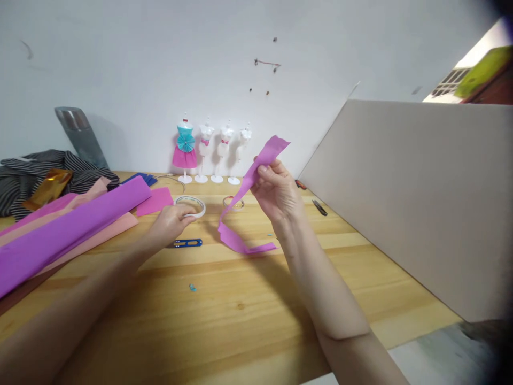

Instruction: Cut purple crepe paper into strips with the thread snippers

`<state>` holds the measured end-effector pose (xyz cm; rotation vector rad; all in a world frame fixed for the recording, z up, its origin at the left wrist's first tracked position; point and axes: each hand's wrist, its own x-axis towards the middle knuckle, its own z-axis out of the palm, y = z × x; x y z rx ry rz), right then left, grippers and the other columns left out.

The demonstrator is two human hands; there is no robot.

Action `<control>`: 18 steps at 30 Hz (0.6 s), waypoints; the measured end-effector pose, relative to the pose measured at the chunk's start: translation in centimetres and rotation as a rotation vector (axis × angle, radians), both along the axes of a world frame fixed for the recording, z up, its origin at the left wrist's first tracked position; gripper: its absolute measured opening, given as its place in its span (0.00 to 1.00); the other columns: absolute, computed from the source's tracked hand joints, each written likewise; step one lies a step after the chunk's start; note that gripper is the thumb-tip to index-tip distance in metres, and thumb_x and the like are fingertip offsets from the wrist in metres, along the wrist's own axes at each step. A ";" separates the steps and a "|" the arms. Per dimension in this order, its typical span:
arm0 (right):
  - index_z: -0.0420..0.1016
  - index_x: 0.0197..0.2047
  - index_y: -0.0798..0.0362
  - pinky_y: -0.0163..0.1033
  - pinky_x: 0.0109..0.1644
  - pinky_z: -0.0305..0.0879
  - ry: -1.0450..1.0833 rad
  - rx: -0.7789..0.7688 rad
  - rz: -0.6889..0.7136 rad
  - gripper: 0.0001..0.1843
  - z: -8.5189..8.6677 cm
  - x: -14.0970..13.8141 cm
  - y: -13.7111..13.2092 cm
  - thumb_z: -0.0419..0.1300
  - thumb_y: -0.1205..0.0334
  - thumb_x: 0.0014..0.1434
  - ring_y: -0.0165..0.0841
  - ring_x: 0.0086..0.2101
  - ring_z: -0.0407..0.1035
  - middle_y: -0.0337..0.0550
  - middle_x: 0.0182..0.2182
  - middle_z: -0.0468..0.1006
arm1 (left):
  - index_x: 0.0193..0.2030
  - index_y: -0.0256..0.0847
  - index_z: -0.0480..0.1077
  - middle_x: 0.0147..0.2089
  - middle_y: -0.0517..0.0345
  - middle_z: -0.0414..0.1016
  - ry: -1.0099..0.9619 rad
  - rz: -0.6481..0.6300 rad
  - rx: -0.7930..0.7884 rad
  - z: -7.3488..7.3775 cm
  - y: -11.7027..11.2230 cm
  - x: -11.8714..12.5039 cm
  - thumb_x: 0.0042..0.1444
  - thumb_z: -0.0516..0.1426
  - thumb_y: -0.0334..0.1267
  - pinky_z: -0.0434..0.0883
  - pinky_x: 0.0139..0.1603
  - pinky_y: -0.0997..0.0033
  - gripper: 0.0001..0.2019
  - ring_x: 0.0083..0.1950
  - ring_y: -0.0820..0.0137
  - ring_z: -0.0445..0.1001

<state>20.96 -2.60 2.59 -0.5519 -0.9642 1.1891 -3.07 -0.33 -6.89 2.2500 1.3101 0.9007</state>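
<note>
My right hand (277, 188) pinches a long strip of purple crepe paper (244, 184) near its upper end. The strip hangs down to the left and its lower end curls over the table. My left hand (170, 222) is closed on the near rim of a white roll of tape (202, 207), low over the table. Just below that hand lies a pair of blue thread snips (188, 243). A second, smaller roll of tape (233, 202) lies on the table between my hands.
Rolled purple crepe paper (80, 230) and a striped cloth (92, 168) lie at left. Several small mannequins stand by the wall, one in a blue and pink dress (185, 144). A black cutter (319, 207) lies near the white panel (409, 198) at right. A blue scrap (193, 287) sits in front.
</note>
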 end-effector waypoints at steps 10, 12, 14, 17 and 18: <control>0.73 0.32 0.50 0.33 0.30 0.66 -0.075 -0.065 0.044 0.14 -1.5 -1.2 1.4 0.70 0.67 0.39 0.26 0.25 0.67 0.32 0.25 0.76 | 0.41 0.42 0.78 0.16 0.62 0.68 -0.133 0.060 -0.347 -0.9 -0.1 0.0 0.53 0.58 0.44 0.59 0.20 0.74 0.13 0.18 0.73 0.63; 0.74 0.32 0.51 0.34 0.29 0.67 -0.080 -0.084 0.098 0.15 -1.9 -1.8 1.4 0.71 0.66 0.39 0.26 0.23 0.66 0.33 0.23 0.76 | 0.43 0.42 0.78 0.12 0.66 0.60 -0.186 0.060 -0.433 -0.4 -0.4 0.0 0.54 0.57 0.48 0.53 0.17 0.75 0.16 0.14 0.74 0.57; 0.75 0.32 0.52 0.35 0.28 0.68 -0.093 -0.096 0.146 0.14 -2.3 -2.3 1.3 0.72 0.66 0.40 0.26 0.21 0.66 0.34 0.23 0.76 | 0.41 0.42 0.78 0.16 0.62 0.67 -0.202 0.009 -0.387 -0.4 -0.4 0.1 0.53 0.58 0.46 0.56 0.18 0.76 0.14 0.17 0.74 0.61; 0.75 0.31 0.53 0.34 0.27 0.69 -0.110 -0.108 0.182 0.14 -2.7 -2.7 1.0 0.72 0.65 0.39 0.26 0.21 0.68 0.36 0.24 0.78 | 0.34 0.42 0.79 0.31 0.55 0.78 -0.158 -0.103 -0.275 -1.0 0.0 -0.1 0.50 0.59 0.40 0.63 0.25 0.74 0.08 0.29 0.69 0.71; 0.76 0.31 0.53 0.34 0.27 0.69 -0.119 -0.110 0.190 0.14 -2.7 -2.8 0.9 0.72 0.65 0.39 0.26 0.21 0.69 0.36 0.24 0.79 | 0.33 0.41 0.78 0.32 0.55 0.78 -0.130 -0.130 -0.272 -1.2 0.1 -0.3 0.49 0.59 0.38 0.64 0.26 0.74 0.07 0.30 0.68 0.71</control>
